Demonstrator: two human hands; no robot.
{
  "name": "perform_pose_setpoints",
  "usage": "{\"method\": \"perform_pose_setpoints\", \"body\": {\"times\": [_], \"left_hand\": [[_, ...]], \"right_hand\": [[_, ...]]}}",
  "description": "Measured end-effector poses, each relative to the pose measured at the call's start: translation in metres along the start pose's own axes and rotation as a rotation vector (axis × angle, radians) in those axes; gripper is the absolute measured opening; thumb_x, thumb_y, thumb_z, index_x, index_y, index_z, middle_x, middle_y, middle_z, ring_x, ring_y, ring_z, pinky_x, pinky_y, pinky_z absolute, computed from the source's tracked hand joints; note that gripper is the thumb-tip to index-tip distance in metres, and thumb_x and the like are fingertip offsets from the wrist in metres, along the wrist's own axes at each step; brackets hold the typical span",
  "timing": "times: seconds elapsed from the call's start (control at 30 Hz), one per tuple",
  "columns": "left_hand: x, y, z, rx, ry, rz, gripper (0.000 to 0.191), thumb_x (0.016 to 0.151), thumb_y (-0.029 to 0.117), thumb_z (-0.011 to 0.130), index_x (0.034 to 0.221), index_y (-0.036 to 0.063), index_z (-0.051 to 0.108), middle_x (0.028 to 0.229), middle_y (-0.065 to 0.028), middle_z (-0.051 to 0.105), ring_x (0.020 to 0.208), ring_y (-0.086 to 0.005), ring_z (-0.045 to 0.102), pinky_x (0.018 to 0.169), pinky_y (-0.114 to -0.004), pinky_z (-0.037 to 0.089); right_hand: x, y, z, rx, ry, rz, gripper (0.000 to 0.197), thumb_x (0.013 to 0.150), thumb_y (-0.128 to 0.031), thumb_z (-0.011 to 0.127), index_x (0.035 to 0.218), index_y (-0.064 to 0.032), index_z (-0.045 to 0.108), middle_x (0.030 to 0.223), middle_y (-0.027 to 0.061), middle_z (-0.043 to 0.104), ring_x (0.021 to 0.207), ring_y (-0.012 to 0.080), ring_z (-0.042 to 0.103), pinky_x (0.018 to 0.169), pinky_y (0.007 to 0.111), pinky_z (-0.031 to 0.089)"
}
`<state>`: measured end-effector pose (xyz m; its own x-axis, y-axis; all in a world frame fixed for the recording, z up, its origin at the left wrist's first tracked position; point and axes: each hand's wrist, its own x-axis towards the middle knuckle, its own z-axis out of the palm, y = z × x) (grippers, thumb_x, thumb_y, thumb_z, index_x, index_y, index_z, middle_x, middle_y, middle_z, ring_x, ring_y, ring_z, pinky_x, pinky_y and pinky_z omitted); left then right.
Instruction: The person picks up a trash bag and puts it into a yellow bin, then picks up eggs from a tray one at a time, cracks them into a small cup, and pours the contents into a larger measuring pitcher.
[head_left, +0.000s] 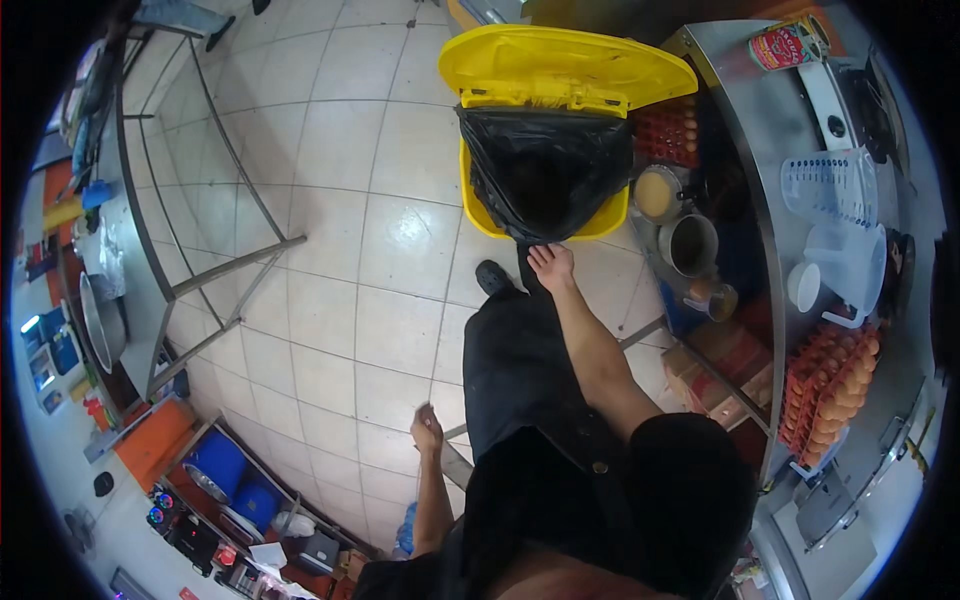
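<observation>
My right hand (551, 266) reaches forward with its palm up and fingers spread, holding nothing. It is just this side of a yellow plastic bin (471, 204), whose hinged lid (570, 67) stands raised. A black bin bag (501, 161) lines the bin and folds over its front rim. The bag's inside is too dark to make out. My left hand (426, 429) hangs low at my side over the tiled floor, fingers curled. Nothing shows in it, but its palm is partly hidden. One black clog (493, 276) shows on my foot, near the bin.
At right, a steel counter (739, 90) carries stacked egg trays (825, 397), clear plastic jugs (832, 187), a white bowl (804, 287) and a can (784, 46). Metal pots (688, 246) sit on its lower shelf. A steel-framed table (142, 330) stands left. Someone's leg (176, 15) shows at top left.
</observation>
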<state>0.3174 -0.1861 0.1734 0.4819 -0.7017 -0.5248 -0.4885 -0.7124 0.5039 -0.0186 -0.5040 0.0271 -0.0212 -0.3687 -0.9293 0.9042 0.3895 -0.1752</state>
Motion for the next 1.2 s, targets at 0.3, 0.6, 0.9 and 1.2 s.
{"method": "perform_pose_setpoints", "body": {"times": [0.3,0.6,0.9,1.2], "left_hand": [[-0.088,-0.113,-0.015,-0.313,-0.228,-0.287,0.038,0.094,0.030,0.061,0.122,0.0058,0.059,0.102,-0.0090,0.065,0.084,-0.0199,0.067,0.065,-0.028,0.052],[-0.123,-0.134,0.007,-0.423,-0.346,-0.591,0.035,0.095,0.027,0.057,0.122,0.0049,0.058,0.106,-0.0095,0.063,0.085,-0.0244,0.068,0.068,-0.035,0.054],[-0.105,-0.078,0.041,-0.437,-0.396,-0.521,0.036,0.095,0.027,0.056,0.122,0.0035,0.058,0.107,-0.0098,0.061,0.087,-0.0261,0.068,0.069,-0.035,0.054],[-0.045,0.111,0.083,-0.511,-0.189,-0.462,0.042,0.095,0.030,0.053,0.129,0.0063,0.054,0.118,-0.0094,0.060,0.097,-0.0297,0.067,0.073,-0.040,0.053]], "right_hand": [[0.023,0.008,-0.017,0.274,-0.062,-0.124,0.021,0.097,-0.024,0.046,0.108,-0.0134,0.059,0.121,0.0003,0.057,0.118,0.0186,0.051,0.110,0.043,0.031],[-0.027,-0.072,-0.078,0.161,0.064,-0.139,0.035,0.097,-0.027,0.041,0.127,-0.0139,0.054,0.134,0.0043,0.051,0.128,0.0208,0.043,0.112,0.042,0.027],[-0.115,-0.144,-0.170,-0.407,0.260,-0.058,0.043,0.094,-0.034,0.051,0.128,-0.0084,0.049,0.122,0.0110,0.055,0.114,0.0330,0.057,0.090,0.051,0.046],[-0.142,-0.235,-0.188,-1.045,0.289,0.030,0.046,0.088,-0.036,0.060,0.126,-0.0111,0.053,0.116,0.0092,0.058,0.105,0.0285,0.057,0.082,0.045,0.045]]}}
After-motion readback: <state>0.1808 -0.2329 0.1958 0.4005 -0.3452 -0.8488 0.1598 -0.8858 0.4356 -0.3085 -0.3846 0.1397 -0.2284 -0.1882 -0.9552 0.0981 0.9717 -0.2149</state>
